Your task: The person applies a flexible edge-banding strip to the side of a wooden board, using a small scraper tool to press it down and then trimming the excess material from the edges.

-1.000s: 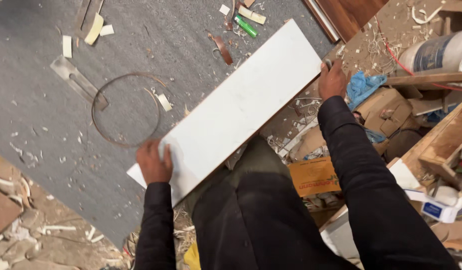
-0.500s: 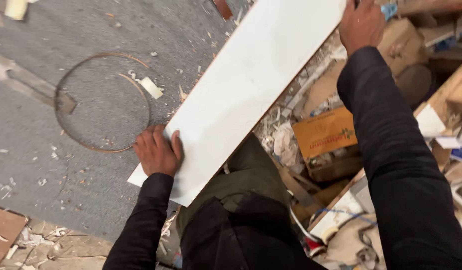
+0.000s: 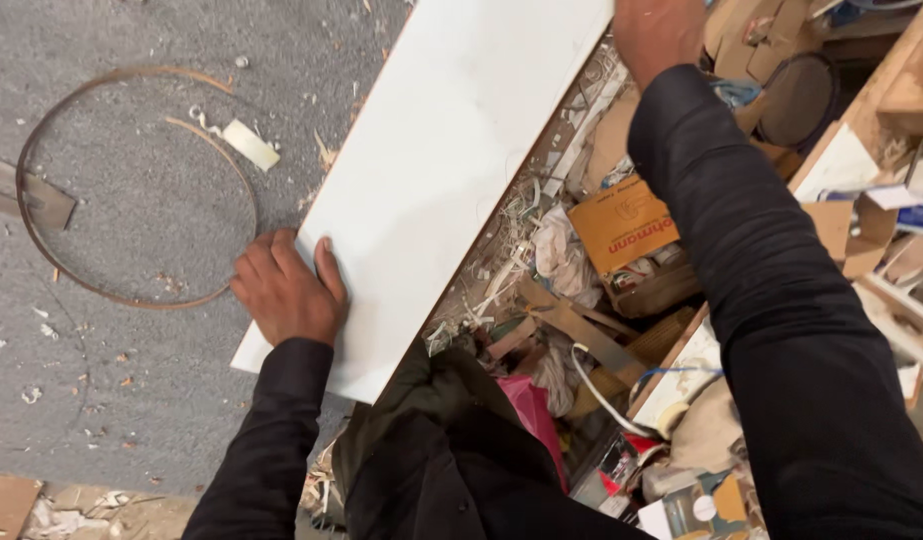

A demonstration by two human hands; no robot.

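Across the head view, running from about 7 o'clock up to 12 o'clock, the long white board [image 3: 436, 170] is lying tilted over the grey carpeted floor [image 3: 131, 380], its right edge hanging over a heap of scrap [image 3: 551, 330]. Left hand [image 3: 286, 290] is pressing on the board's near left edge at 8 o'clock, fingers curled over the edge and gripping it, thumb lying on the white face. Right hand [image 3: 661, 35] is reaching to the far end at 1 o'clock; it is cut off by the frame, so cannot tell how its fingers are set. Risks, as a judgement: the board is being held only at two ends, so it could be slipping or swinging into the heap and scratching its face; the thin metal hoop [image 3: 131, 190] at 9 o'clock sits just beside the left hand and could be catching the edge or a finger; loose shavings underfoot could be making footing slide. Packages: an orange-brown cardboard box [image 3: 621, 225] with red print at 2 o'clock, flat, rectangular; a round dark lid-like disc [image 3: 796, 100] at 1 o'clock; a white card with a blue patch [image 3: 911, 205] at 3 o'clock; small mixed-colour packets [image 3: 701, 500] at 5 o'clock; a pale rectangular scrap [image 3: 251, 145] at 10 o'clock.
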